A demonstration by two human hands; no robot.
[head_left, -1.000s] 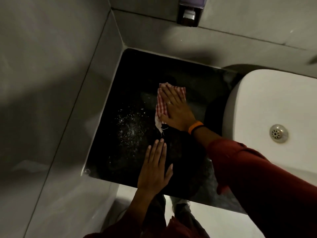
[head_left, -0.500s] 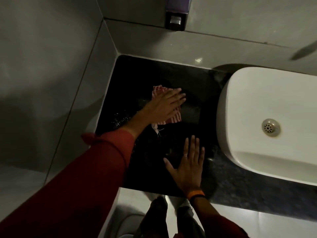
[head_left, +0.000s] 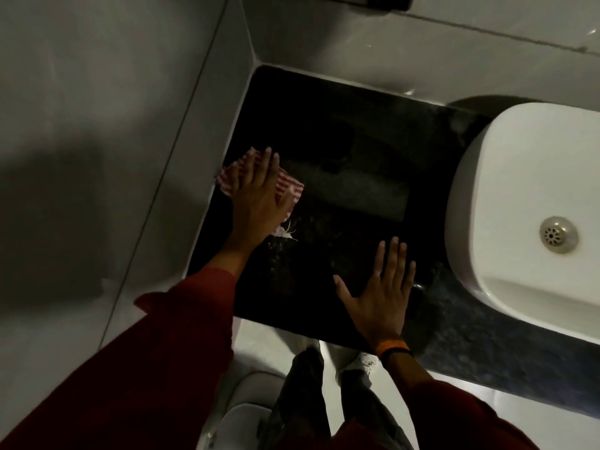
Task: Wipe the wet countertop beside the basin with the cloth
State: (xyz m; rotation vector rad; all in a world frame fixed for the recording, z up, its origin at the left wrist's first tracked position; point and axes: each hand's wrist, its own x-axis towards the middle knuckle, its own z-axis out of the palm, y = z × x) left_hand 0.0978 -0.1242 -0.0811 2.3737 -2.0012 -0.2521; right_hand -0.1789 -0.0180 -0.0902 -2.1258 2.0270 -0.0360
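Note:
A red-and-white striped cloth (head_left: 288, 189) lies on the dark, wet-looking countertop (head_left: 344, 147), close to the counter's left edge by the side wall. My left hand (head_left: 256, 198) presses flat on top of it with fingers stretched out, covering most of it. My right hand (head_left: 380, 289), with a ring and an orange wristband, rests flat and empty on the counter near the front edge, just left of the white basin (head_left: 506, 164).
Grey tiled walls (head_left: 113, 108) close the counter on the left and at the back. A dark dispenser (head_left: 383, 1) hangs on the back wall. The basin drain (head_left: 558, 234) is at right. My legs and a white floor fixture (head_left: 240, 417) show below the counter edge.
The cloth passed from my right hand to my left hand. My left hand has since slid it from the counter's middle to the left edge. My right hand now rests flat near the basin.

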